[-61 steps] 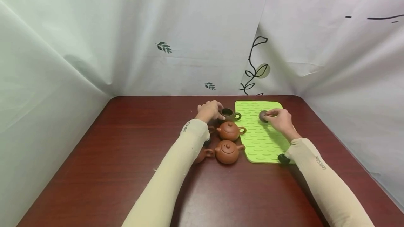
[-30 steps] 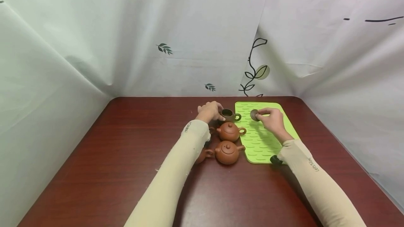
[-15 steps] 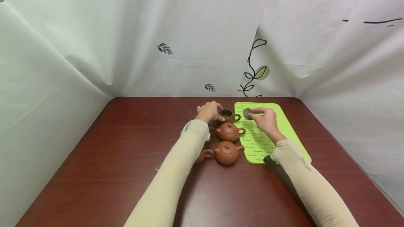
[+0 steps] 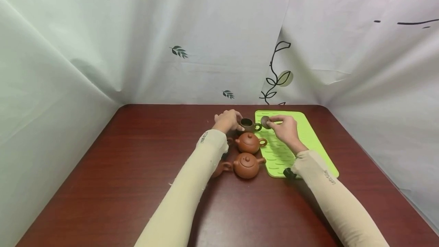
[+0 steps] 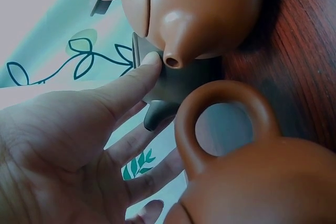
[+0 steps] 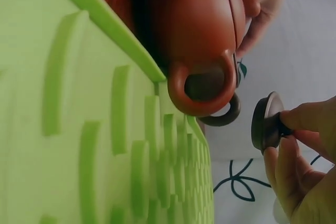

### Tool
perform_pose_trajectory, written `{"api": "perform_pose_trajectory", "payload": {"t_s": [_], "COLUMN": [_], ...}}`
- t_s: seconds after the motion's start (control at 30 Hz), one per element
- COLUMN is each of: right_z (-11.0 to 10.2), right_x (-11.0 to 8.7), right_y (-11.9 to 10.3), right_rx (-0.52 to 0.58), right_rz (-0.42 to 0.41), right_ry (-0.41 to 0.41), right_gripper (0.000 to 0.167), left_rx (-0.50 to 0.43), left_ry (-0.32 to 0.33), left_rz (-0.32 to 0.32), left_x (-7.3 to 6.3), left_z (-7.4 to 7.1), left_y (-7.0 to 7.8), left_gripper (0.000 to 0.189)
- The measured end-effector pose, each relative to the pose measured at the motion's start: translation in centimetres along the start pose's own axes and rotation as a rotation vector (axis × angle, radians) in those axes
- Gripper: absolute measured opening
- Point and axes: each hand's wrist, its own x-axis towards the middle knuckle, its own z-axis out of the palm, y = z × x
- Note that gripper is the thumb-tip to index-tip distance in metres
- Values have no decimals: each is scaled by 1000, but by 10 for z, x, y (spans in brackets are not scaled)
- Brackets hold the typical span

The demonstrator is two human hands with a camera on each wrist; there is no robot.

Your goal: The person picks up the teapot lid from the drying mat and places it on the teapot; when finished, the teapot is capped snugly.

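Observation:
My left hand [image 4: 228, 120] holds a dark brown, lidless teapot [image 4: 247, 129] at the back of the table, thumb on the near side of its body. In the left wrist view, the thumb presses beside the dark teapot's rim, and its spout [image 5: 157, 115] shows between the fingers. Just right of that teapot, my right hand [image 4: 286, 128] pinches a round dark lid [image 4: 265, 122] by its knob. The lid is tilted on edge, raised above the green mat [image 4: 303, 140], apart from the teapot's opening. An orange-brown teapot [image 4: 249, 145] with its lid on stands directly in front.
A second lidded orange-brown teapot [image 4: 246, 167] stands nearer, beside the mat's left edge. Another orange-brown teapot [image 4: 218, 170] is partly hidden under the left sleeve [image 4: 192, 186]. White printed cloth [image 4: 212, 68] hangs behind the dark red table [image 4: 137, 155].
My right hand has carried the dark lid leftward over the mat, close to the dark teapot. My left hand stays on that teapot, and the other teapots have not moved.

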Motion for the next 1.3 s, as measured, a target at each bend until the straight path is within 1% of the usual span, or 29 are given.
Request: {"api": "perform_pose_trajectory", "payload": {"t_s": [0.2,0.43,0.57,0.8,1.03,1.3], "right_z": [4,7,10,14,18,23], "right_x": [2,3,4,6,7,11], "right_y": [-8,-11,-14,-19,-22,-23], "right_rx": [4,-4,13,56,71,83], "right_rz": [-11,-33,-48,-29,-23,-48], "right_ry": [-10,-9,-17,-34,-41,-46], "right_gripper": [20,17,17,19,19,19], "left_rx": [14,14,13,14,15,-1], "left_ry": [1,2,5,-6,-7,-2], "left_rz": [-6,-2,-7,-7,-4,-9], "left_x": [0,1,1,-1,0,1], "left_z": [-1,0,-1,-2,-1,1], "left_y": [-1,1,1,0,0,-1], "left_gripper": [51,52,51,51,52,52]}}
